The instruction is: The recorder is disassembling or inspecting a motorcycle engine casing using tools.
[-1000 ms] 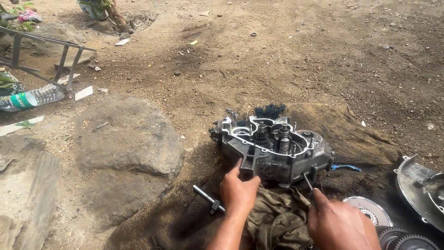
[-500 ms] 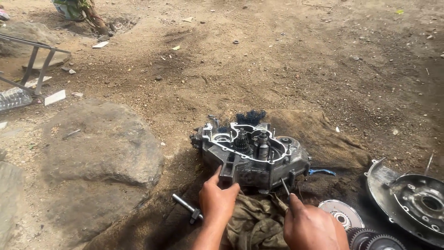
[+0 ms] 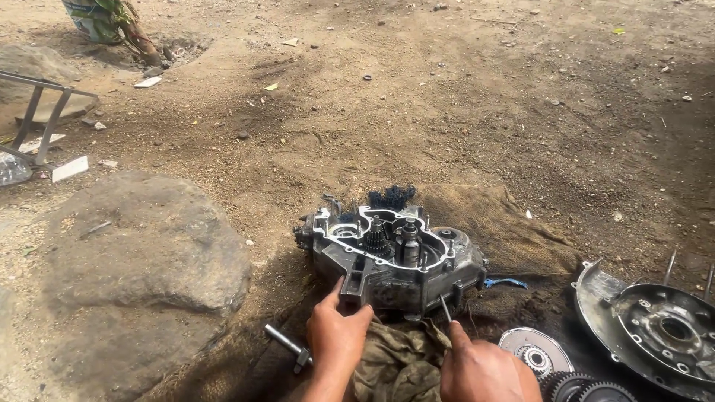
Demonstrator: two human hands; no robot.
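A grey metal engine case (image 3: 395, 260) with gears and shafts showing in its open top sits on brown sacking (image 3: 506, 231) on the dirt. My left hand (image 3: 337, 335) grips the case's near left lug. My right hand (image 3: 480, 368) holds a thin metal tool (image 3: 445, 307) whose tip is against the case's near right side. A dirty olive rag (image 3: 395, 361) lies between my hands, under the case's front edge.
A socket wrench (image 3: 287, 346) lies left of my left hand. To the right are a round engine cover (image 3: 655, 327), a clutch disc (image 3: 532, 353) and gears (image 3: 585, 391). A big flat rock (image 3: 141, 246) is on the left, a metal frame (image 3: 41, 112) at far left.
The view has shifted, so the case sits more central and lower. Both hands stay at the case's near edge, the right one still with its thin tool.
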